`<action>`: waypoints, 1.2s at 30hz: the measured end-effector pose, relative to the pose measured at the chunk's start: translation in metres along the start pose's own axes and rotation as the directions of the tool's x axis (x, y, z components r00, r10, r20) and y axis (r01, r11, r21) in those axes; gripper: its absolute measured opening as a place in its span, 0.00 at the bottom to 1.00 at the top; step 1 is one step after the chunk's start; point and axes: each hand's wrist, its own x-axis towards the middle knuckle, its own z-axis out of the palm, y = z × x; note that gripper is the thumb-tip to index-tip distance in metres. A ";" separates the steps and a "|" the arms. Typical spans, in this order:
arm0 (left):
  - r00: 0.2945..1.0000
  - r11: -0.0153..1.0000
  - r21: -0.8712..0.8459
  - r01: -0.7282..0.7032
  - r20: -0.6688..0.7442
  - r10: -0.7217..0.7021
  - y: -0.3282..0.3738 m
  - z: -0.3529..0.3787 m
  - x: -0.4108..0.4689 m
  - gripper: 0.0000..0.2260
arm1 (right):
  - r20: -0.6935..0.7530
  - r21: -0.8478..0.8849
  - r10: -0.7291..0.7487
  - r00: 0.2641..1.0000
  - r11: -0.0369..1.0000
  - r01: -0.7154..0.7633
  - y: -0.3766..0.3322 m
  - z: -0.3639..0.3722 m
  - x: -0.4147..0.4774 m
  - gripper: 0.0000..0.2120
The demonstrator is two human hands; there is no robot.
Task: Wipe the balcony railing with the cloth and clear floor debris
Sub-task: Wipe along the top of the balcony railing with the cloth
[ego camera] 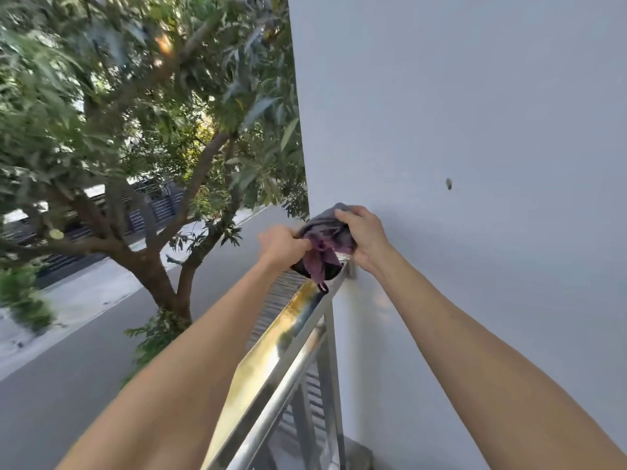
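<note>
Both hands grip the bunched cloth [327,240] at the far end of the railing [271,354], where it meets the wall [475,113]. The left hand [283,244] pinches its near edge with closed fingers; the right hand [364,237] clasps its top. A corner hangs onto the rail.

steel railing [271,361], bunched cloth [327,242] on top

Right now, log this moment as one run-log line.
step: wiping railing end at wall | left hand: gripping cloth | right hand: gripping cloth | cloth: bunched on top rail | floor debris: not in view
</note>
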 end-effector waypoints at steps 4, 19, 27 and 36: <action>0.997 0.993 -0.100 0.067 -0.040 -0.072 -0.004 0.023 0.023 0.07 | 0.021 -0.490 -0.202 0.979 0.851 0.186 0.022 -0.008 0.036 0.08; 0.903 0.848 0.421 -0.321 0.407 0.140 -0.031 0.049 0.041 0.10 | 0.449 -0.893 0.036 0.893 0.007 0.449 0.092 -0.041 0.061 0.19; 0.917 0.840 0.433 -0.326 0.362 0.170 -0.050 0.032 0.014 0.10 | 0.444 -0.893 0.038 0.895 -0.062 0.445 0.103 -0.020 0.028 0.19; 0.908 0.814 0.454 -0.363 0.368 0.199 -0.080 -0.019 -0.062 0.11 | 0.515 -0.856 -0.069 0.855 -0.104 0.507 0.115 0.019 -0.065 0.11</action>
